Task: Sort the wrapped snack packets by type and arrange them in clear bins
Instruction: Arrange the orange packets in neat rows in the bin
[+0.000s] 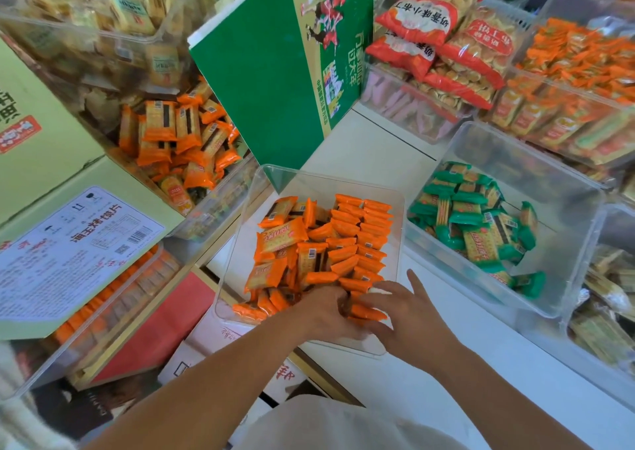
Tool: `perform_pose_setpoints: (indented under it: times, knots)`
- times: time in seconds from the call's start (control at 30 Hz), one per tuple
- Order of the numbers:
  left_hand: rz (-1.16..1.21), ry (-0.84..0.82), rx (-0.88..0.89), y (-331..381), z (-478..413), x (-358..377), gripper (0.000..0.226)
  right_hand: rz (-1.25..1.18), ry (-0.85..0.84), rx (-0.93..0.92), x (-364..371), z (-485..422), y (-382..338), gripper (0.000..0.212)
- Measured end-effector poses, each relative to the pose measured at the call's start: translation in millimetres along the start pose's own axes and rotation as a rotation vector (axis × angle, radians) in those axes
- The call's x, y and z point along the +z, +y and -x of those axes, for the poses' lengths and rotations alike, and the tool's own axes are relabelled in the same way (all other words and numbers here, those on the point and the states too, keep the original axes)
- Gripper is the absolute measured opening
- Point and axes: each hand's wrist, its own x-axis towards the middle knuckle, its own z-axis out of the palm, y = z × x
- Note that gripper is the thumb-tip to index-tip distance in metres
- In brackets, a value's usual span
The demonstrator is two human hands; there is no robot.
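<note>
Both hands are at the near end of the clear bin [240, 243], which stands on the white counter [360, 374]. The left hand [321, 307] has its fingers curled on the orange packets [347, 243] inside. The right hand [409, 312] touches the same packets with fingers spread and relaxed. Green packets [470, 215] lie in the neighbouring bin [567, 209] on the right.

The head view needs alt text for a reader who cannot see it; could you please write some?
Two bare hands work at the near end of a clear bin of orange packets, the left hand gripping some, the right hand resting open on them. A second clear bin to its right holds green packets.
</note>
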Motion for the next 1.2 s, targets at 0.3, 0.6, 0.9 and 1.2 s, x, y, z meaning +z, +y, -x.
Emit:
perform_pose_setpoints:
  times: [0.3, 0.6, 0.9, 1.2]
  knots:
    - [0.287, -0.016, -0.263, 9.8, -8.6, -5.4, 0.072, -0.088, 0.343, 0.147, 7.8, 6.7, 12.6, 0.061]
    - [0.325, 0.078, -0.052, 1.4, -9.8, 12.6, 0.051, -0.284, 0.203, 0.280, 11.9, 12.5, 18.0, 0.071]
    - [0.213, 0.125, -0.095, 14.0, -15.6, 21.9, 0.028, -0.298, 0.187, 0.275, 17.9, 10.8, 23.4, 0.080]
    - [-0.065, 0.152, -0.099, 13.4, -14.8, 16.9, 0.029, -0.337, 0.118, 0.426, 6.1, 7.5, 7.8, 0.076]
